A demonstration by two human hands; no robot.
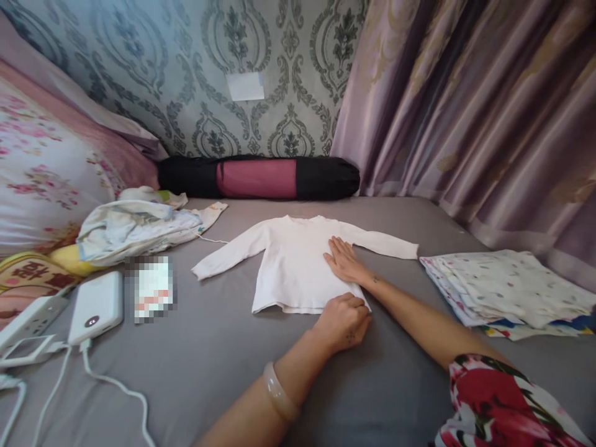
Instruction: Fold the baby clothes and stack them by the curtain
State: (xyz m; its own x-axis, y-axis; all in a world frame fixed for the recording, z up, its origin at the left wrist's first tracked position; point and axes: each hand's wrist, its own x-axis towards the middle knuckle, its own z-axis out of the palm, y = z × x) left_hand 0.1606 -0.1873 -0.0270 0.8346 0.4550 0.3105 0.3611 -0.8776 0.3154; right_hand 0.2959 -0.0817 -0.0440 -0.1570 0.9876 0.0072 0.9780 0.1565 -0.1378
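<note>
A small white long-sleeved shirt (293, 267) lies spread on the grey bed sheet, its sleeves stretched out to both sides and its neck facing the wall. My left hand (345, 321), with a pale bangle on its wrist, is closed at the lower right corner of the hem; its fingertips are partly hidden and pinch the cloth there. Flat on the right side of the shirt's body rests my right hand (343, 261), fingers stretched out and pressing lightly on the fabric.
Folded patterned cloths (507, 288) are stacked at the right. A white power bank (96, 308), cables and a power strip (35, 320) lie at left, beside a blurred item (153, 288) and crumpled clothes (135, 230). A black and maroon roll bag (256, 179) lies along the wall.
</note>
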